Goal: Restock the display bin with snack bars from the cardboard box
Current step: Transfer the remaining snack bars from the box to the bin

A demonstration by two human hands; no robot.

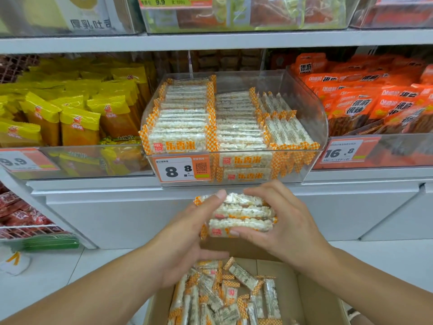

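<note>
The bin (311, 127) is largely filled; a stack of bars (241, 215) is grasped between the left hand (187, 233) and right hand (281, 221), while many remain in the box (311, 299).

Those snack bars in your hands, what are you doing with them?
A person is refilling a shop shelf. Both hands, the left hand and the right hand, grip a small stack of snack bars between them, fingers curled round its ends. The stack is held above the open cardboard box, which has more loose bars lying inside. Just above, the clear display bin with the 8.8 price tag already holds neat rows of the same bars, with some room at the right side.
</note>
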